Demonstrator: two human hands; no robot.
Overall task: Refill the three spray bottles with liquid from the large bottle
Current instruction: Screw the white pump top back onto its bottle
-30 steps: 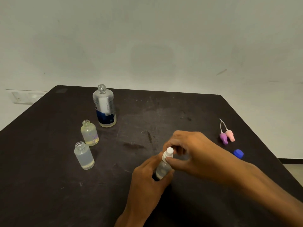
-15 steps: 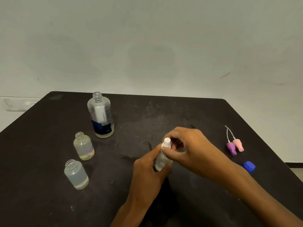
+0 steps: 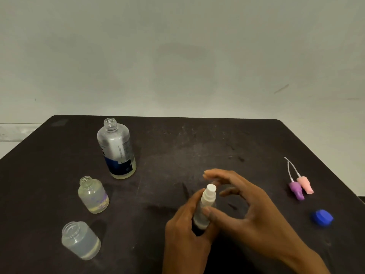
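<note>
My left hand (image 3: 183, 228) grips a small clear spray bottle (image 3: 203, 210) with a white spray top (image 3: 209, 193), upright near the table's middle. Just right of that top hovers my right hand (image 3: 243, 212), fingers spread and off it, the thumb close to the bottle's body. The large clear bottle (image 3: 116, 149) with a blue label stands uncapped at the back left, a little liquid at its bottom. Two small clear bottles (image 3: 92, 194) (image 3: 80, 240) stand open in front of it, each with a little liquid at the bottom.
A purple spray top (image 3: 296, 190) and a pink spray top (image 3: 306, 184) lie with their tubes at the right of the black table (image 3: 197, 147). A blue cap (image 3: 322, 217) lies nearer me by the right edge. A pale wall stands behind.
My right hand's fingers have come off the white spray top and spread apart. My left hand still holds the small bottle. The camera view has tilted down slightly.
</note>
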